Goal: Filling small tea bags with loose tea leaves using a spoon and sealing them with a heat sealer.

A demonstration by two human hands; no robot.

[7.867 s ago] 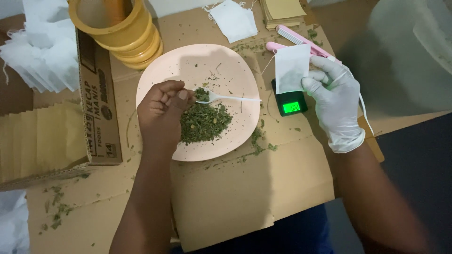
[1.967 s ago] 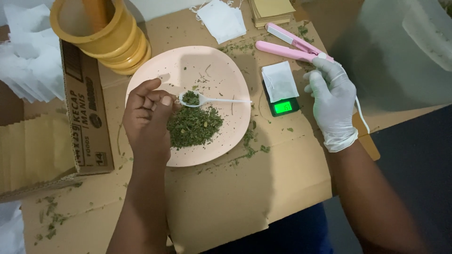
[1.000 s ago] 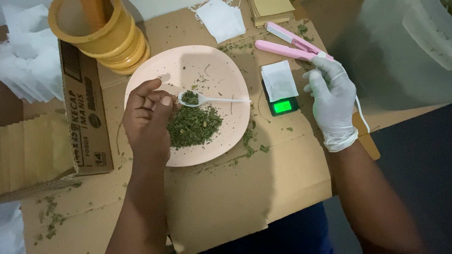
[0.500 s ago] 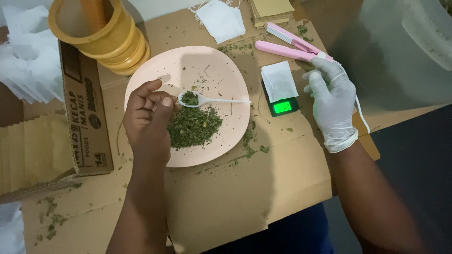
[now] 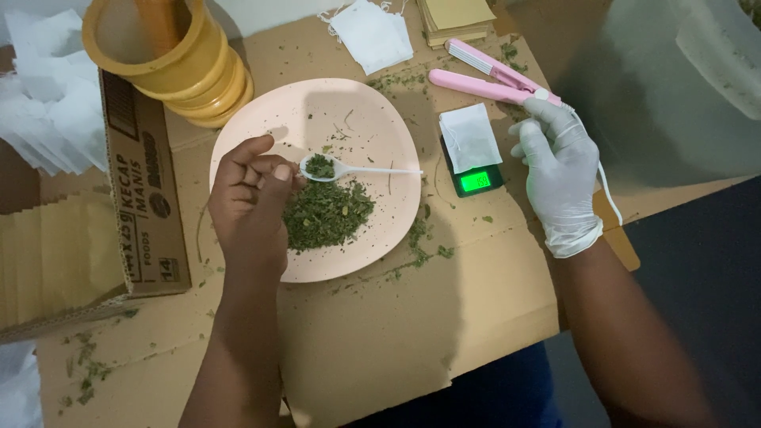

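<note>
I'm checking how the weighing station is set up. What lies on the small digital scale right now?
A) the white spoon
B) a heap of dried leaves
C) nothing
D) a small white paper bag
D: a small white paper bag lies flat on the scale, above its lit green display.

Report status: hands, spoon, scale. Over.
Left hand bare, at spoon bowl, loaded with green flakes, over pink plate. Right hand gloved, beside scale; white sachet on it. Nothing between spoon and scale.
</note>
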